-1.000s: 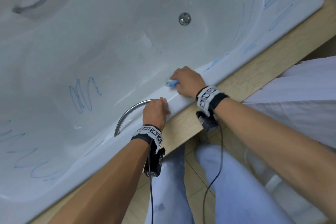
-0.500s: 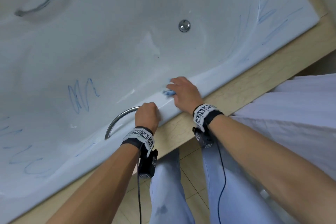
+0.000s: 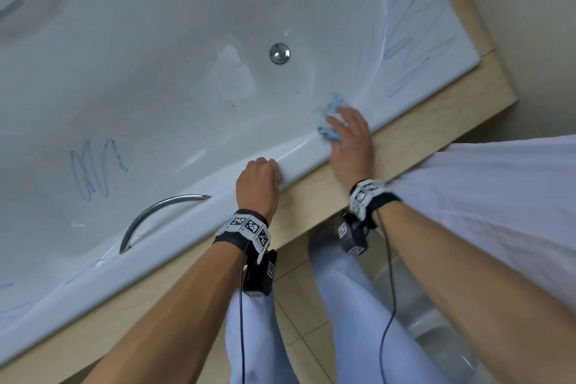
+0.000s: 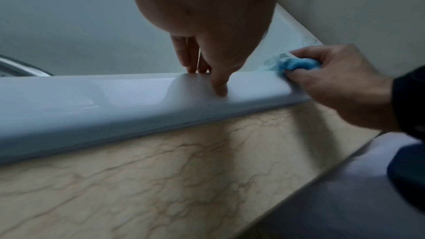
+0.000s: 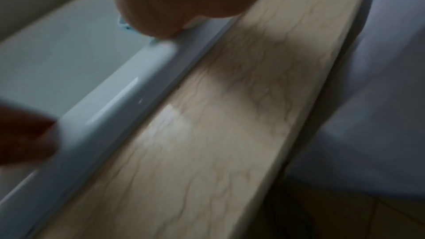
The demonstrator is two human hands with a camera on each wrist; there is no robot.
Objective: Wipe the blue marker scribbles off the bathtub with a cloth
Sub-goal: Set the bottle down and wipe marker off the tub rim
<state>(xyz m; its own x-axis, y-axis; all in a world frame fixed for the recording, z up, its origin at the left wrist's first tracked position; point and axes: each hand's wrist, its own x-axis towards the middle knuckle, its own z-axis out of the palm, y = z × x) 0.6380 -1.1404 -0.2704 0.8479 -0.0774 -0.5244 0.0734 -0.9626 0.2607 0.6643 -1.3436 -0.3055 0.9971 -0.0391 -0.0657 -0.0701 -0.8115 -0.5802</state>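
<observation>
Right hand (image 3: 350,137) has its fingers curled round the blue cloth (image 3: 330,121), mid-frame on the bathtub (image 3: 156,40) rim prob b/c scribbles (image 3: 405,40) sit upper right, while left hand (image 3: 258,184) w/ fingers bent just props on the rim, holding nothing, for balance imo.

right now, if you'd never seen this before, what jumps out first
The blue marker scribbles on the white bathtub floor at the left, and fainter strokes on the far right corner. Then the right hand gripping a blue cloth against the near rim, with the left hand resting on the rim beside it, close to a curved metal grab handle.
</observation>
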